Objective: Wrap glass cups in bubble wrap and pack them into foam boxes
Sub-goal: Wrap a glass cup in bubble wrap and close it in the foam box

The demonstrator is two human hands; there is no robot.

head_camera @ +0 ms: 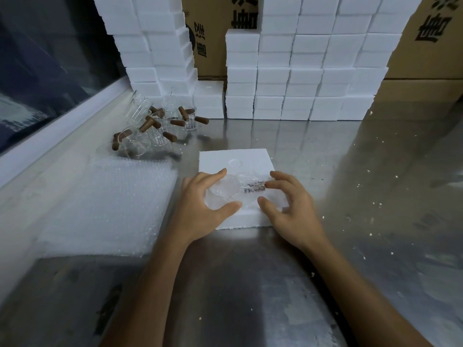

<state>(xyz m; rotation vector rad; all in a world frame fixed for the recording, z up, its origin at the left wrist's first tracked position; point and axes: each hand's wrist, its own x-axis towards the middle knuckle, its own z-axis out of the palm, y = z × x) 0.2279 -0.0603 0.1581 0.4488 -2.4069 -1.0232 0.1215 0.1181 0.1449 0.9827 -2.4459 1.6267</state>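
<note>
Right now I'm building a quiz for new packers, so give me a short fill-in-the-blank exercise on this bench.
1. Both hands, left hand and right hand, are at a wrapped cup lying in an open white ____ box.
2. The unwrapped glass cups have handles coloured ____.
3. The bubble wrap stack lies to the person's ____ of that box.

Missing words: foam; brown; left

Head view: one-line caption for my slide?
Both hands seat a bubble-wrapped glass cup in an open foam box.
</note>
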